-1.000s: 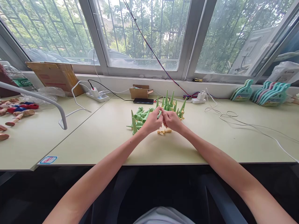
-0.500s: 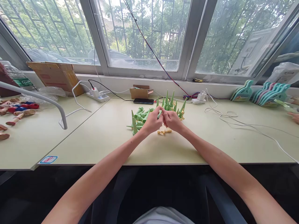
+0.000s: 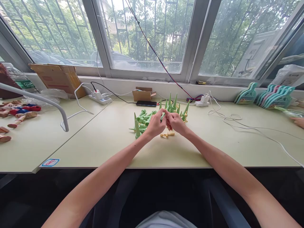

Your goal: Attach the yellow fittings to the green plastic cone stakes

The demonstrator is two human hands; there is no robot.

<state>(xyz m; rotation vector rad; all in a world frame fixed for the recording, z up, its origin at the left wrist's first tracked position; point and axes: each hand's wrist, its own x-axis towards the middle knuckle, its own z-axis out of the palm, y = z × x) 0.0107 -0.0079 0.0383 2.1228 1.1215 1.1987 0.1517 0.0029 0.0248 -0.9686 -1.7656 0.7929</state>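
Note:
My left hand (image 3: 155,124) and my right hand (image 3: 176,122) meet over the middle of the pale green table (image 3: 106,145), fingers pinched together on a small green plastic piece between them; most of it is hidden by the fingers. Behind and left of the hands lies a pile of green cone-shaped spikes (image 3: 142,120), some lying flat. Several more green spikes (image 3: 174,103) stand upright just behind the right hand. A few small yellow parts (image 3: 167,134) lie on the table under the hands.
A black phone (image 3: 146,103) and a small cardboard box (image 3: 143,93) sit behind the pile. A power strip (image 3: 99,97) and white cables (image 3: 249,126) run along the back. Wooden toys (image 3: 19,112) lie far left, teal boards (image 3: 273,95) far right. Another person's hand (image 3: 298,122) shows at the right edge.
My hands have stayed together at the same spot with only small finger movements. The other person's hand appeared at the right edge half a second ago and is still there.

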